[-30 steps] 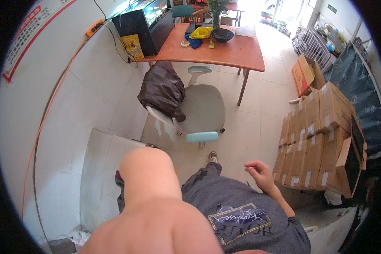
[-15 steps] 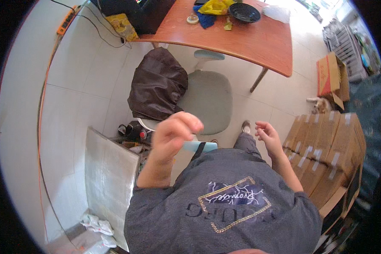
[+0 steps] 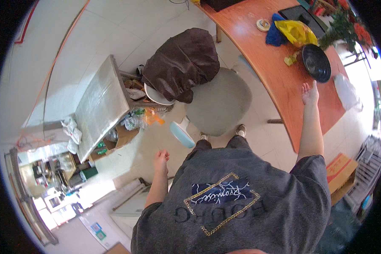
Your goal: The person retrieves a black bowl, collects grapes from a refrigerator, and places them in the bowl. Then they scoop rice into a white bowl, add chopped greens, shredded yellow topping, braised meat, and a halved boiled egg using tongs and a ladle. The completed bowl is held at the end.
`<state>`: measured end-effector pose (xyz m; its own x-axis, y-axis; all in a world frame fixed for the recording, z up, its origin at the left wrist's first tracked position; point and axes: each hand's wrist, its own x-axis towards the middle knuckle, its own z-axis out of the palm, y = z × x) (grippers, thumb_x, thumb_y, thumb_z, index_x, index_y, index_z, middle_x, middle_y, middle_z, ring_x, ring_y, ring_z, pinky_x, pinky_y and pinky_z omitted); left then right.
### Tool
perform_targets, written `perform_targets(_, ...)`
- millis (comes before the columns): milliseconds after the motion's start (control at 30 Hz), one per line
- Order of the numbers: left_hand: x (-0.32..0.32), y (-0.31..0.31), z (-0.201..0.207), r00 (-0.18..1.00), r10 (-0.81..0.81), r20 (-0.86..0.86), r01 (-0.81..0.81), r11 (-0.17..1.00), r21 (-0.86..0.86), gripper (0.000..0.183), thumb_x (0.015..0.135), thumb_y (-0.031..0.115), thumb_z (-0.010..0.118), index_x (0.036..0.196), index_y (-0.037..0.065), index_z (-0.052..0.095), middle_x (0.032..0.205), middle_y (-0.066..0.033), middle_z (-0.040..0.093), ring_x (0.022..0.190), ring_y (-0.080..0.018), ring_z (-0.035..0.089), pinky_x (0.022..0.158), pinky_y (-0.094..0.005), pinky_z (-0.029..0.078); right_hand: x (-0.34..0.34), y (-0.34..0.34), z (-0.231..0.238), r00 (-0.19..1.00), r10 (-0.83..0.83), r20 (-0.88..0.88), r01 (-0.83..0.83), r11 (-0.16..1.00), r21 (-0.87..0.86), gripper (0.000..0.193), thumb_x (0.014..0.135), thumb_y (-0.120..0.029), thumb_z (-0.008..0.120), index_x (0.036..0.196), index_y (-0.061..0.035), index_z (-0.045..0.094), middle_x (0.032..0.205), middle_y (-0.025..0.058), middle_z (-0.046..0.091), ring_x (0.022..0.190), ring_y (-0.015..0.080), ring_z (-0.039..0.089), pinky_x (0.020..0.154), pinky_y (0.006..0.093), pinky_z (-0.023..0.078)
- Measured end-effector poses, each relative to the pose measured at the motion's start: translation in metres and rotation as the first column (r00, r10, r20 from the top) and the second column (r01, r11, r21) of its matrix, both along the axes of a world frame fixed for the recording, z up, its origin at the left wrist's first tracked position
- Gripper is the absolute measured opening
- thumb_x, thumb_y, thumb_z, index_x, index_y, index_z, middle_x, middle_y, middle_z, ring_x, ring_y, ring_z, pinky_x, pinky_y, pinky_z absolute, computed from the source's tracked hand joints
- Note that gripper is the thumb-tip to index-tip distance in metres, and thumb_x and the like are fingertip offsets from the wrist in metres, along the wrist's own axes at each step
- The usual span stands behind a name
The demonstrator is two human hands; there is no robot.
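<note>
My right hand (image 3: 310, 95) reaches out over the wooden table with its fingers apart, palm partly turned up. Just beyond its fingertips is a black bowl (image 3: 316, 63); whether they touch I cannot tell. To the left of the bowl lie a small yellow-green scrap (image 3: 291, 59), a yellow plastic bag (image 3: 296, 32) and a blue cloth (image 3: 276, 30). My left hand (image 3: 161, 161) hangs low beside my body, its fingers curled in and nothing visible in them. Closest to it is the light-blue armrest (image 3: 182, 134) of a grey swivel chair.
The table (image 3: 264, 67) curves along the right, bearing a roll of tape (image 3: 263, 25) and a clear plastic bag (image 3: 346, 92). A dark brown jacket (image 3: 184, 63) drapes beside the chair seat (image 3: 220, 103). A low cabinet (image 3: 106, 106) stands left, a cardboard box (image 3: 340, 171) lower right.
My view has turned to the right toward the table. My right arm has stretched out to the bowl, and my left hand has dropped from in front of me to my side.
</note>
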<state>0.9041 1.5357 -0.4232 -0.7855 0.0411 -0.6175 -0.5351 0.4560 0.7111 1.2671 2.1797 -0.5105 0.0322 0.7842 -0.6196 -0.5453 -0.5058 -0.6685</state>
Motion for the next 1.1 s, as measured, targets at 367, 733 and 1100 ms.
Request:
perform_targets(367, 0.087, -0.031, 0.003, 0.996, -0.006, 0.094, 0.027, 0.974, -0.224, 0.025, 0.091, 0.028, 0.058, 0.094, 0.003, 0.058, 0.081, -0.0069, 0.061, 0.074, -0.0164, 0.062, 0.057, -0.0297, 0.050, -0.006, 0.081, -0.048, 0.982, -0.189, -0.030, 0.184, 0.976, -0.118, 0.026, 0.098, -0.020, 0.038, 0.109, -0.0004, 0.052, 0.093, 0.0155, 0.064, 0.080, 0.0280, 0.064, 0.063, 0.0337, 0.055)
perform_targets(733, 0.064, 0.001, 0.012, 0.997, -0.074, 0.019, 0.075, 0.995, -0.066, 0.026, 0.091, 0.025, 0.057, 0.102, 0.001, 0.059, 0.090, -0.0066, 0.063, 0.082, -0.0143, 0.059, 0.072, -0.0272, 0.047, -0.077, -0.138, 0.073, 0.921, 0.390, 0.014, -0.389, 0.915, 0.111, 0.021, 0.092, -0.017, 0.054, 0.111, -0.0082, 0.053, 0.090, 0.0038, 0.063, 0.068, 0.0158, 0.060, 0.059, 0.0299, 0.052)
perform_targets(1100, 0.031, -0.036, 0.085, 0.945, -0.325, 0.040, 0.066, 0.307, 0.950, 0.056, 0.086, 0.023, 0.062, 0.135, 0.003, 0.043, 0.134, -0.0121, 0.050, 0.123, -0.0254, 0.049, 0.103, -0.0396, 0.039, -0.220, -0.413, 0.186, -0.004, 0.889, 0.458, -0.992, -0.062, 0.112, 0.028, 0.094, -0.022, 0.054, 0.115, -0.0029, 0.056, 0.083, 0.0036, 0.062, 0.068, 0.0125, 0.058, 0.059, 0.0272, 0.047)
